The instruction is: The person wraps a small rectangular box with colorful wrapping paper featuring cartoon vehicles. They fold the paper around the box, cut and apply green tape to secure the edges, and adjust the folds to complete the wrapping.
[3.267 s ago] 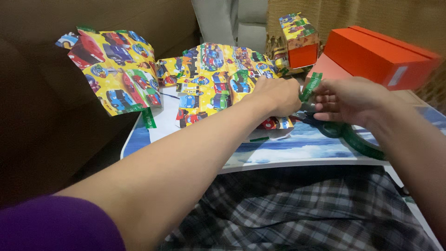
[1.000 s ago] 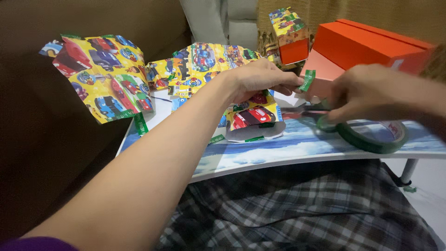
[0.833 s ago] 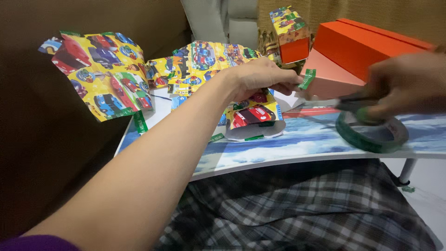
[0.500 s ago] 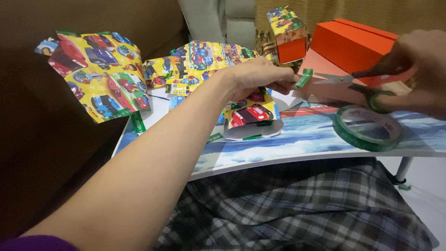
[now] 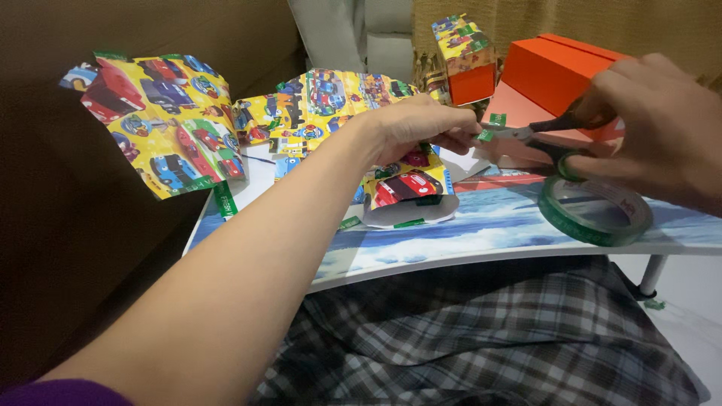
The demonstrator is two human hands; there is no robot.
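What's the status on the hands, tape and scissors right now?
Left hand pinching tape strip. Right hand holding scissors at the strip. Tape roll flat on table. Nothing between them.

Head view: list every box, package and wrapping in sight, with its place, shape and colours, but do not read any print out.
Orange box: far right of the table, rectangular, plain orange, behind the right hand.
Small wrapped box: far centre, half covered in cartoon-car paper, orange below.
Wrapping paper sheet: left, crumpled, yellow with red and blue cars.
Wrapped parcel: under the left hand, same paper.
Tape roll: right, flat green ring.
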